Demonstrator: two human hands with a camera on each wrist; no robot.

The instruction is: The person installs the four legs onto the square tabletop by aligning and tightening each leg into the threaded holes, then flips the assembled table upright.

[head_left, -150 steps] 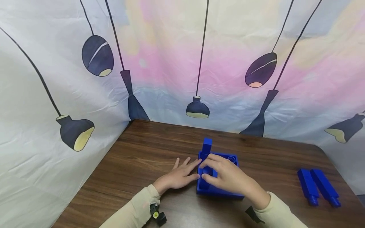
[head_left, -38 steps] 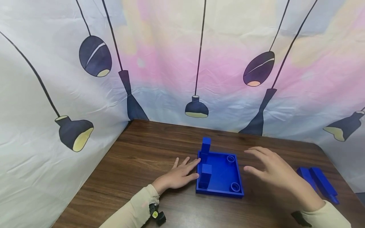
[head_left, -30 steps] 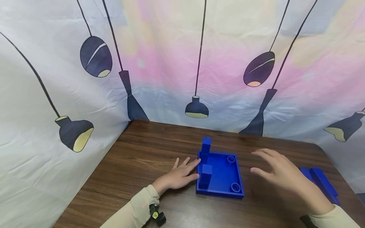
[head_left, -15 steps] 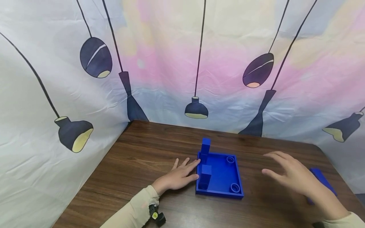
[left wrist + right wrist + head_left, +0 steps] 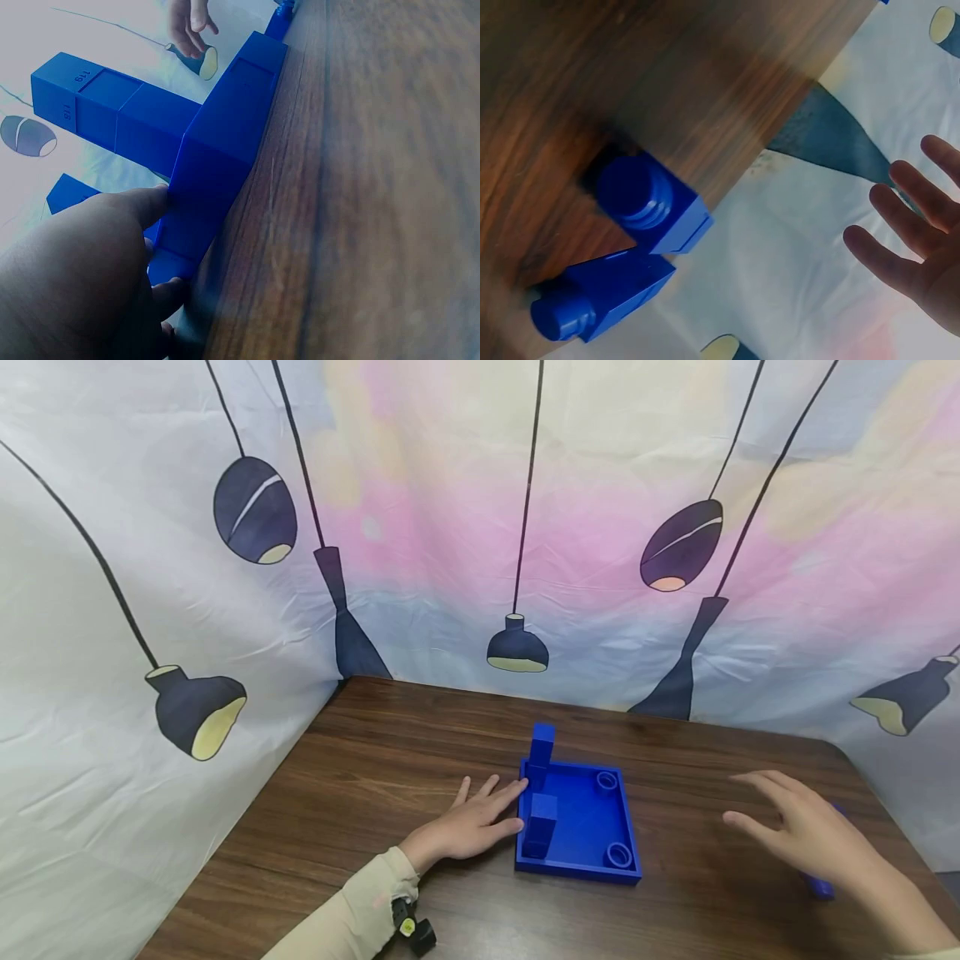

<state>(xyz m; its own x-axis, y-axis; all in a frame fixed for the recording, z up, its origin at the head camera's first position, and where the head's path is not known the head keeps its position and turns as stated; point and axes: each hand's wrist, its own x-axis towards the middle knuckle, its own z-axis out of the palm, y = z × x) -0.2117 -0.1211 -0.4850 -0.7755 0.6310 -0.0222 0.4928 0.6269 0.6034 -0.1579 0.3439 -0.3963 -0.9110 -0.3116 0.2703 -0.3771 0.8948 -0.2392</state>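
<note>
A square blue tray [image 5: 585, 814] lies on the table, with two blue square posts upright along its left side, the far one [image 5: 542, 747] and the near one [image 5: 542, 822]. Two ring sockets sit in its right corners. My left hand [image 5: 468, 827] touches the tray's left edge with spread fingers; in the left wrist view the thumb [image 5: 142, 202] rests against the tray wall [image 5: 217, 150]. My right hand [image 5: 810, 835] hovers with parted fingers over the loose blue posts, largely covering them. In the right wrist view two posts [image 5: 664, 202] [image 5: 615, 289] with round ends lie beside each other.
The brown wooden table [image 5: 405, 735] extends around the tray. Behind and at the left hangs a pale cloth [image 5: 442, 527] printed with dark lamps. A small black device [image 5: 415, 927] is strapped at my left wrist.
My right hand has left the near post on the tray and moved right, over the loose posts, holding nothing. The left hand stays at the tray's edge.
</note>
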